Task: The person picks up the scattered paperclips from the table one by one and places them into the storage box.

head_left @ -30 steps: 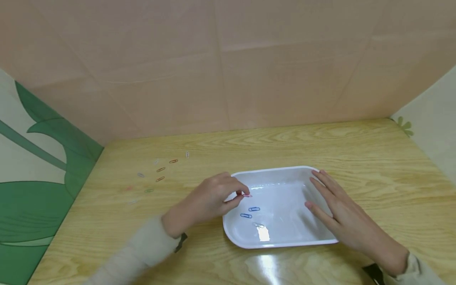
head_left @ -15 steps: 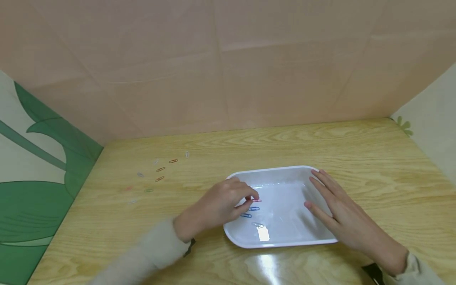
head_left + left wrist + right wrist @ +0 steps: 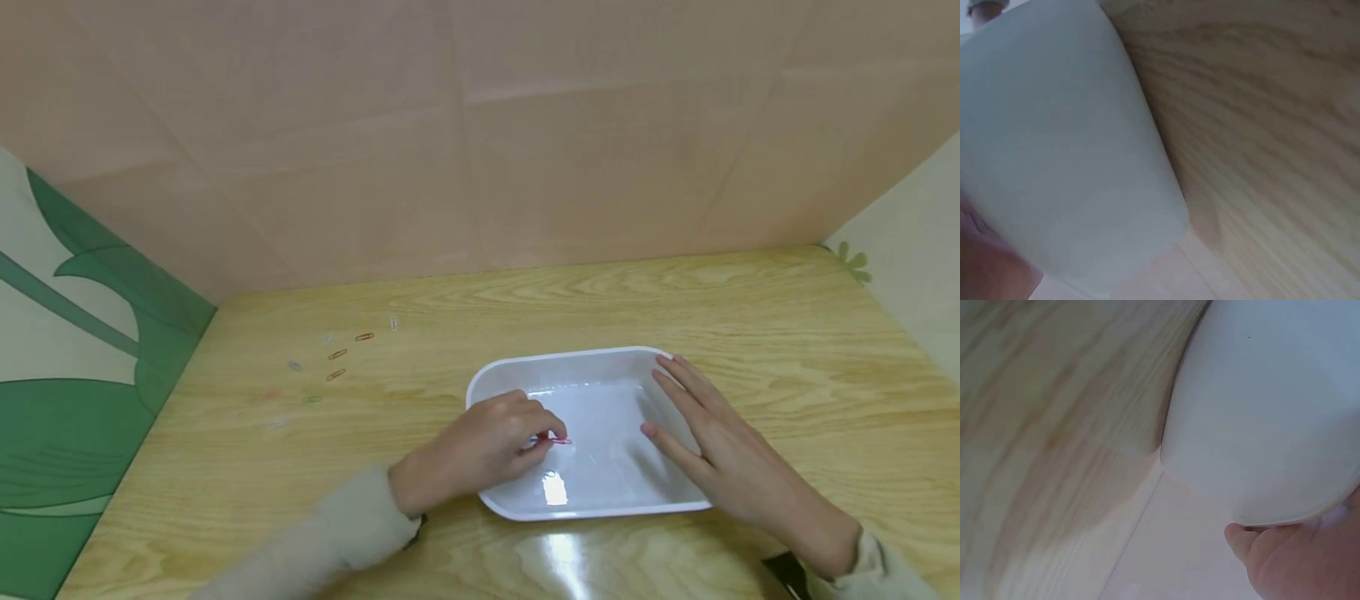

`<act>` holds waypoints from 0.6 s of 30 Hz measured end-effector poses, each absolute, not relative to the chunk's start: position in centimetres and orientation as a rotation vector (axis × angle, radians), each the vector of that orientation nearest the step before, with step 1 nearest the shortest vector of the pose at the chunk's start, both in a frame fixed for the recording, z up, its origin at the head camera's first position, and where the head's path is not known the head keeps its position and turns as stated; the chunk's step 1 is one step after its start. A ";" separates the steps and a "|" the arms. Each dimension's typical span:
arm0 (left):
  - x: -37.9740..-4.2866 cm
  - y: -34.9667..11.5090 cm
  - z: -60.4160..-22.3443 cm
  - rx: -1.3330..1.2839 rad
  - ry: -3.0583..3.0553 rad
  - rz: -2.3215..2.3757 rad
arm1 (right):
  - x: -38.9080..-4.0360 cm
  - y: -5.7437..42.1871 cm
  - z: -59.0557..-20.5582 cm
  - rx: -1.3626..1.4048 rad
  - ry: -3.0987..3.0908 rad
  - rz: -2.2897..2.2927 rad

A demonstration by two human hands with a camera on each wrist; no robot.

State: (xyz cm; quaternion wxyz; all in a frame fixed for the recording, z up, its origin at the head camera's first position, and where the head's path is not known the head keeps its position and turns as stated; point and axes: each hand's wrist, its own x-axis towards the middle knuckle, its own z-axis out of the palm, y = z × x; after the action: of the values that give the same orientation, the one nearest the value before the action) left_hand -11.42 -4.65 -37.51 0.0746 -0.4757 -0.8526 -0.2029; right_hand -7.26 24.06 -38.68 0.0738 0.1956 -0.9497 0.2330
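Note:
My left hand [image 3: 498,442] pinches a pink paper clip [image 3: 562,442] between thumb and forefinger, low inside the white tray [image 3: 607,417]. A bit of a blue paper clip [image 3: 534,438] shows behind those fingers; the left hand hides the other clips lying in the tray's left part. On the tray's right rim rests my right hand [image 3: 720,454], its fingers extended and spread. In the right wrist view, fingers of the right hand [image 3: 1297,562] lie along the rim. The left wrist view is mostly filled by the tray's outer wall [image 3: 1072,137].
Several loose paper clips lie on the wooden table [image 3: 420,375] left of the tray, among them a red clip [image 3: 364,337], a green clip [image 3: 312,399] and a white clip [image 3: 393,323]. A pinkish sheet [image 3: 465,150] stands behind the table.
My left hand has moved right and toward me, deeper over the tray, with the pink paper clip in its fingertips. It now covers clips seen before. The right hand stays put.

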 end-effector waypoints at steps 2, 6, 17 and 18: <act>-11.3 -4.5 -37.6 -1.435 -2.563 -0.599 | -7.3 24.0 -38.7 0.586 -2.852 0.700; -11.2 -4.3 -37.7 -1.447 -2.592 -0.582 | -7.2 24.0 -38.7 0.579 -2.861 0.704; -11.1 -4.3 -37.9 -1.483 -2.656 -0.505 | -7.3 24.1 -38.6 0.572 -2.882 0.724; -11.2 -4.3 -37.9 -1.491 -2.666 -0.493 | -7.3 24.0 -38.6 0.572 -2.883 0.726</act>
State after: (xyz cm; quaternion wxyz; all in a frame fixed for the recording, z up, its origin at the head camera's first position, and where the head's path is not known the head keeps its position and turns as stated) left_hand -11.16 -4.29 -37.88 0.0239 -0.4817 -0.8614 -0.1593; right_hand -7.29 24.04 -38.63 0.0570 0.1885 -0.9507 0.2394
